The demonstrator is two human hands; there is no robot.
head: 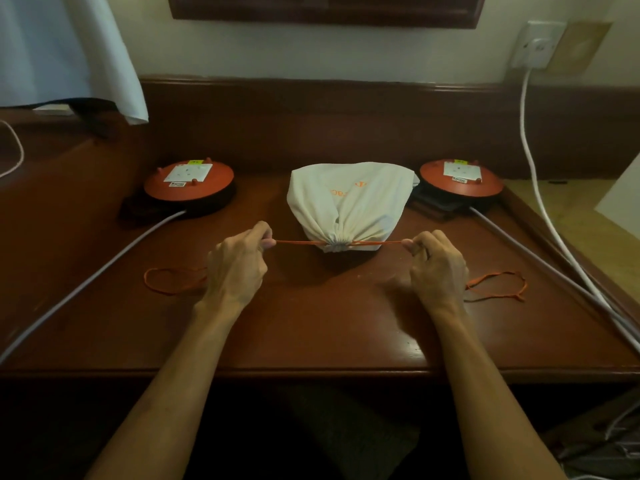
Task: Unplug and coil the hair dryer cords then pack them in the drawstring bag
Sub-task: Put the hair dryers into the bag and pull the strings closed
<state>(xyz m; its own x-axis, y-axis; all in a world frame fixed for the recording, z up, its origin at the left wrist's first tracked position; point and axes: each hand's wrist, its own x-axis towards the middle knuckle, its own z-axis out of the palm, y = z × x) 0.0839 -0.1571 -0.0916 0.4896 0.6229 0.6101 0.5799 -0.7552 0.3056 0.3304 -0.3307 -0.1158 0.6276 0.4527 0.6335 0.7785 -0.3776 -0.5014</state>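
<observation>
A bulging white drawstring bag (351, 199) with orange print lies in the middle of the wooden desk (311, 323), its mouth gathered tight and facing me. An orange drawstring (298, 242) runs taut out of both sides of the mouth. My left hand (239, 265) pinches the string left of the bag. My right hand (436, 268) pinches it on the right. Slack orange loops lie on the desk beyond each hand, at the left (166, 280) and right (498, 285). No hair dryer or its cord shows; the bag hides its contents.
Two round orange cable reels with sockets stand beside the bag, one left (188, 185) and one right (460, 178). Grey cables (86, 282) run from them toward the desk's front corners. A white cable (530, 150) hangs from a wall socket (535, 46) at the right.
</observation>
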